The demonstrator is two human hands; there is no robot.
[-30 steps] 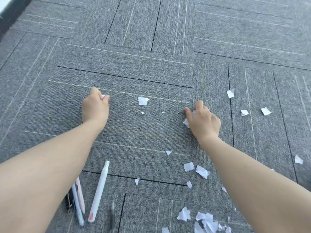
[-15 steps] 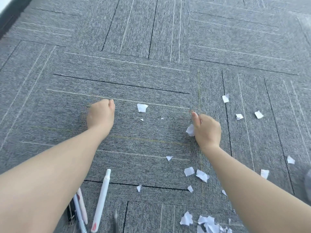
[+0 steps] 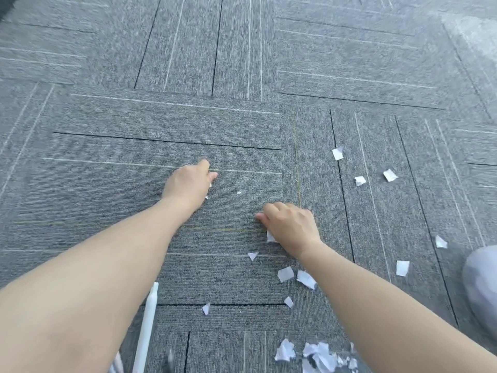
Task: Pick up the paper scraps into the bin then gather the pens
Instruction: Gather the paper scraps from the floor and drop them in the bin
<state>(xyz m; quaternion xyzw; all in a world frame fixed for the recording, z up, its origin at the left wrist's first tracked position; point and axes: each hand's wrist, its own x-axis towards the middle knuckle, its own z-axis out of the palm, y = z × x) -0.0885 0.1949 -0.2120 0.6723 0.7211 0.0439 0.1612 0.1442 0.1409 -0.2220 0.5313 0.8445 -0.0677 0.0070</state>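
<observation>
Head-cam view looking down at gray carpet tiles point(image 3: 188, 125), both bare arms reaching fwd.

Changes vs half a sec ago: the left hand point(image 3: 188, 184) has slid right, to where a white scrap lay on its own; that scrap no longer shows on the carpet. The right hand point(image 3: 291, 227) has pulled nearer and a bit left. A pale gray rounded shape point(image 3: 481, 292) now shows further in at the right edge; too blurred to identify.

Left hand: curled nearly closed, thumb and fingertips pinched together. Bits of white paper peek out under the fingers, so it grips scrap(s); how many, can't tell.

Right hand: loose fist, knuckles up, pressed low to the carpet. A white paper scrap point(image 3: 270, 236) sticks out beneath the palem's near-left side, held in the fist.

Paper scraps: small, white, torn w/ ragged edges, some curled. Three lie far right point(image 3: 337, 153), point(image 3: 359, 180), point(image 3: 390, 175); two more right of the right forearm point(image 3: 441, 242), point(image 3: 402, 267). A pair sits just near the right wrist point(image 3: 285, 274), point(image 3: 306, 279); small ones at point(image 3: 252, 255), point(image 3: 288, 302), point(image 3: 206, 309). A crumpled pile point(image 3: 317, 355) lies at the near edge, center-right.

Pens: one long white pen point(image 3: 147, 327) lies near-left, beside the left forearm, pointing away. More pens point(image 3: 117, 366) barely show at the bottom edge, mostly hidden by the arm.
</observation>
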